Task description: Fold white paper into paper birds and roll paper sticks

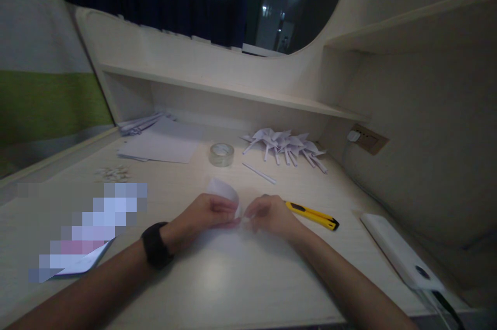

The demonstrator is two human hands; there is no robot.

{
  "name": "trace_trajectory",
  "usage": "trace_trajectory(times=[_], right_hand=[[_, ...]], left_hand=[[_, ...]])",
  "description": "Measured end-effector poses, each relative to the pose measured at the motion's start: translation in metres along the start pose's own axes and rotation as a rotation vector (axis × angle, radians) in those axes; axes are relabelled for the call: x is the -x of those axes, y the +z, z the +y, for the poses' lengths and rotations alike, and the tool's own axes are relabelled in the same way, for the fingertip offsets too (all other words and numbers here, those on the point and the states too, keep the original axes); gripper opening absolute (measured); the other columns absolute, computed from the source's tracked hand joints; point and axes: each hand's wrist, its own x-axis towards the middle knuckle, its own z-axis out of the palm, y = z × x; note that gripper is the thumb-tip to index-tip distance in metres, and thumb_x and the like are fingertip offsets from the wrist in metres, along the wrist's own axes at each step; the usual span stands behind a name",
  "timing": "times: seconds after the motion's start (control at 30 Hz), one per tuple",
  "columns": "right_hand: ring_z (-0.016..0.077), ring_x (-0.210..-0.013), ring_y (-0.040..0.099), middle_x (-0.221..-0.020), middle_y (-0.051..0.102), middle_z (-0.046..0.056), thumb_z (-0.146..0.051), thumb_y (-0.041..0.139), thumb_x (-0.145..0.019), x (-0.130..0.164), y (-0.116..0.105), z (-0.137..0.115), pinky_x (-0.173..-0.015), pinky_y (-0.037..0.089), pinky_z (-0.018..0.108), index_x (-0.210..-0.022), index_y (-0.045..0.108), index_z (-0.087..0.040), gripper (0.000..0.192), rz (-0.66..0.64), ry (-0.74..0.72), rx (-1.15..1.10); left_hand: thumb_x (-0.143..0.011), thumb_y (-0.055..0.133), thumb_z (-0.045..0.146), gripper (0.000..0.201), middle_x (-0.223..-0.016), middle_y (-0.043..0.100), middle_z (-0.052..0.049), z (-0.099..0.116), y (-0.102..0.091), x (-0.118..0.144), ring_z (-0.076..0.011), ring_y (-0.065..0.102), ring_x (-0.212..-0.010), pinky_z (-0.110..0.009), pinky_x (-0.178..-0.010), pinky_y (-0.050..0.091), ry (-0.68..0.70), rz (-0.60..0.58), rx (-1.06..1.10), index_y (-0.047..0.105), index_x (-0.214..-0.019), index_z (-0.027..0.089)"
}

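Paper: a small white paper sheet (222,189) is sitting at the centre of the desk (217,288), one curled corner rising toward 12 o'clock above the knuckles.
Left hand: the left hand (207,212) is pinching the sheet's edge between thumb and fingers, a black watch (155,245) on its wrist.
Right hand: the right hand (269,213) is gripping the same sheet at 3 o'clock of the left, fingertips nearly touching.
Handling: the sheet is looking very light, thin and floppy, likely creasing or tearing easily; holding near the fold line with fingertips seems best.
Knife: a yellow utility knife (312,215) is lying at 3 o'clock, just beside the right hand.
Tape: a clear tape roll (221,154) is resting at 12 o'clock.
Strip: a rolled paper strip (259,173) is lying at 1 o'clock.
Folded pieces: a heap of folded paper shapes (285,145) is lying further out at 1 o'clock.
Stack: flat paper sheets (163,144) are lying at 11 o'clock.
Power bank: a white power bank (399,255) is lying at 4 o'clock.
Writing: none is readable.
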Motion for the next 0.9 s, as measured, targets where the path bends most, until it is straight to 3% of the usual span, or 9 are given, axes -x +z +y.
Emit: trace_trajectory(times=[0.4,0.67,0.9], right_hand=[[0.0109,-0.045,0.056,-0.053,0.061,-0.001,-0.032,0.080,-0.056,0.000,0.001,0.004,-0.043,0.042,0.021,-0.071,0.068,-0.013,0.026,-0.002,-0.011,0.033],[0.0126,-0.054,0.058,-0.065,0.065,0.002,-0.041,0.080,-0.058,0.002,0.003,0.002,-0.052,0.047,0.024,-0.074,0.068,-0.015,0.033,-0.041,-0.100,0.117],[0.0136,-0.061,0.059,-0.068,0.066,0.002,-0.027,0.080,-0.059,0.002,0.002,0.005,-0.058,0.047,0.025,-0.075,0.069,-0.014,0.023,-0.084,-0.121,0.158]], left_hand=[[-0.063,0.080,0.032,0.034,-0.084,0.073,-0.008,0.001,0.003,-0.001,-0.0231,0.068,-0.084,-0.039,-0.084,0.052,-0.011,0.014,-0.044,0.072,-0.089,0.012],[-0.065,0.075,0.038,0.032,-0.073,0.073,-0.006,0.011,0.011,0.001,-0.0211,0.067,-0.070,-0.033,-0.069,0.052,0.058,0.000,-0.295,0.073,-0.084,0.012],[-0.067,0.075,0.039,0.032,-0.072,0.071,-0.005,0.009,0.012,0.001,-0.0186,0.065,-0.068,-0.032,-0.069,0.050,0.073,-0.068,-0.277,0.073,-0.084,0.012]])
